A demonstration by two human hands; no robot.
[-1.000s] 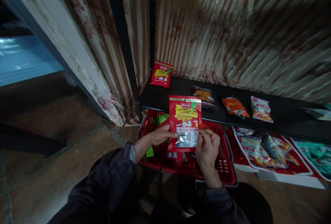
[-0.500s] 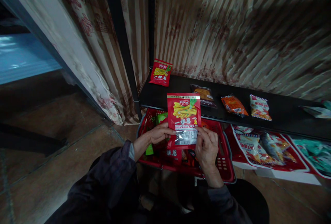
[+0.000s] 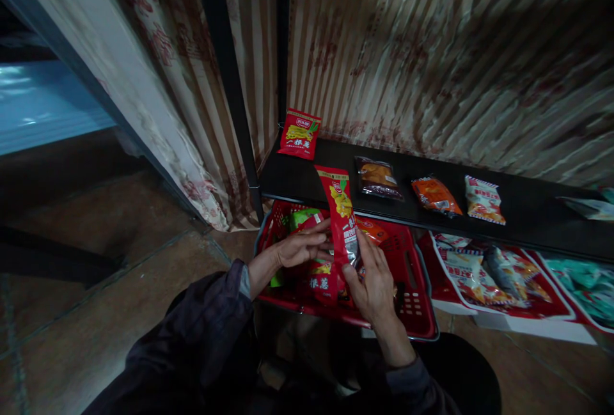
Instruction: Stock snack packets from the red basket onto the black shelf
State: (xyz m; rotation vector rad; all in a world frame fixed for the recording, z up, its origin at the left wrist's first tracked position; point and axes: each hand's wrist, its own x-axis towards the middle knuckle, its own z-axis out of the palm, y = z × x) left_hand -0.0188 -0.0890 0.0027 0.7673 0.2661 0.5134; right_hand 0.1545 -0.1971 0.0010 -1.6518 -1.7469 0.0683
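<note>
Above a red basket (image 3: 419, 309), my right hand (image 3: 377, 277) grips the lower part of a red snack bag (image 3: 341, 210), thumb on one side and fingers on the other. The bag stands upright, turned partly edge-on and bent. To its left, my left hand (image 3: 303, 247) has its fingers stretched out toward the bag; whether the fingertips touch it is unclear. Inside the basket lie another red bag (image 3: 319, 284), a green package (image 3: 303, 217) and an orange package (image 3: 371, 231).
A black shelf (image 3: 330, 149) behind the basket bears a similar red bag (image 3: 300, 135), a brown packet (image 3: 378, 177), an orange packet (image 3: 436, 195) and a white-and-red packet (image 3: 483, 199). Another basket (image 3: 566, 309) holds snack bags below right. A dark post (image 3: 230, 76) rises at left.
The red bag has turned from facing me flat to partly edge-on. My left fingers have opened off its lower left edge, and my right hand has shifted slightly left with it.
</note>
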